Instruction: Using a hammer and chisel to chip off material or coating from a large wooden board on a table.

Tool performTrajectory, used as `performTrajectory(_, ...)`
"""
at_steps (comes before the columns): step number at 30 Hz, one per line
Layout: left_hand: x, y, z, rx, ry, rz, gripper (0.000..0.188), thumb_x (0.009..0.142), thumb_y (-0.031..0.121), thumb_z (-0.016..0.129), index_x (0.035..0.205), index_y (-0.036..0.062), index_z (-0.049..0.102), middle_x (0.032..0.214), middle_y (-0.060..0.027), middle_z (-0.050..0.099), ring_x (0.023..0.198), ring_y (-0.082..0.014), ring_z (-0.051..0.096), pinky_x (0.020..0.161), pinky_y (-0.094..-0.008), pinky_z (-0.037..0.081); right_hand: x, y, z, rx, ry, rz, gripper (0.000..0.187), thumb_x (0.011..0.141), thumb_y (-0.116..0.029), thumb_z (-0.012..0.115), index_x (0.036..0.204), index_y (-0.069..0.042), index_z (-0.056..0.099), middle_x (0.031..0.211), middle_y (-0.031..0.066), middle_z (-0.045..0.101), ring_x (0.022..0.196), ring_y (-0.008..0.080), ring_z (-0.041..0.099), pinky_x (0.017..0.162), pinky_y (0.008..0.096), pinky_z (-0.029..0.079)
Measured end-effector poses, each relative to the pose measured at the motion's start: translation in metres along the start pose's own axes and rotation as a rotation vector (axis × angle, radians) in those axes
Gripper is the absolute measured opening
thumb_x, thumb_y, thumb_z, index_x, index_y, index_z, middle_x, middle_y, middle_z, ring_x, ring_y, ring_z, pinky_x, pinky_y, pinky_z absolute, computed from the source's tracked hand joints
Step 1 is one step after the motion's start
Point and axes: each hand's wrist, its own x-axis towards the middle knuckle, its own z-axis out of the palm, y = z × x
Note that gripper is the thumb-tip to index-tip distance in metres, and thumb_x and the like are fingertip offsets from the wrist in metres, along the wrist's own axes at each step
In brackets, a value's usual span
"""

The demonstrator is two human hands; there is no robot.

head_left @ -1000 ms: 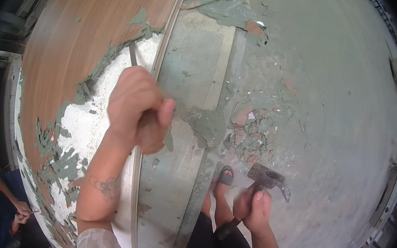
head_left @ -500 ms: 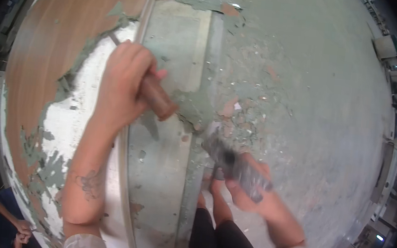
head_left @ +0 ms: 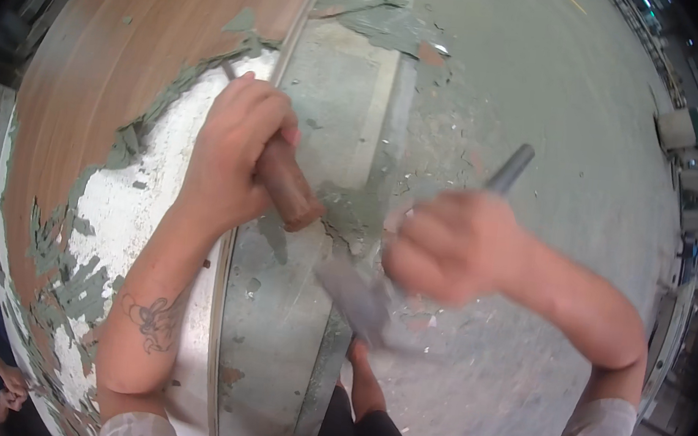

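Note:
My left hand [head_left: 242, 143] is closed round the brown wooden handle of a chisel [head_left: 288, 186]. The thin metal blade points up and left, against the ragged edge where the wood-grain sheet [head_left: 176, 0] meets a bare white patch [head_left: 150, 163]. My right hand [head_left: 452, 246] grips the handle of a hammer [head_left: 356, 300], whose grey head is smeared by motion. The hammer head is below and right of the chisel's butt end, apart from it. Torn green-grey flakes [head_left: 82, 292] cling along the edge of the white patch.
A pale green-grey board [head_left: 319, 138] with a raised edge lies under my arms. Green and reddish chips [head_left: 434, 54] litter the floor to the right. Another person's hands [head_left: 12, 387] show at the lower left. Equipment [head_left: 681, 130] lines the far right.
The right hand and hammer have swung up, turning so the handle's end points up and right. My left hand and chisel sit slightly farther right in the picture as the view has shifted.

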Motion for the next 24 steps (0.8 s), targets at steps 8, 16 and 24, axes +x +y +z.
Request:
performTrajectory(8, 0.003, 0.008, -0.001, -0.008, -0.005, -0.016, 0.034, 0.064, -0.008, 0.073, 0.089, 0.0068, 0.055, 0.097, -0.0113, 0.059, 0.1, -0.0375, 0.06, 0.109, -0.0558, 0.047, -0.006, -0.001, -0.002, 0.087, -0.106, 0.025, 0.027, 0.065, -0.022, 0.069, 0.075, -0.013, 0.046, 0.068, -0.0005, 0.04, 0.051, 0.0172, 0.048, 0.041, 0.0359, 0.037)
performTrajectory(16, 0.007, 0.005, 0.001, 0.018, 0.014, -0.032, 0.033, 0.065, -0.007, 0.073, 0.089, 0.0064, 0.055, 0.097, -0.0113, 0.059, 0.099, -0.0371, 0.06, 0.109, -0.0545, 0.048, 0.001, 0.005, -0.003, 0.159, -0.132, -0.032, 0.027, 0.063, -0.022, 0.067, 0.071, -0.014, 0.043, 0.068, 0.0001, 0.04, 0.052, 0.0173, 0.05, 0.042, 0.0367, 0.038)
performTrajectory(24, 0.005, 0.007, 0.004, 0.007, 0.002, -0.082, 0.032, 0.066, -0.008, 0.073, 0.089, 0.0063, 0.056, 0.098, -0.0119, 0.059, 0.099, -0.0383, 0.059, 0.106, -0.0532, 0.048, 0.013, 0.013, -0.004, 0.042, -0.157, 0.056, 0.022, 0.069, -0.023, 0.068, 0.073, -0.016, 0.048, 0.063, -0.0014, 0.039, 0.048, 0.0149, 0.054, 0.039, 0.0329, 0.042)
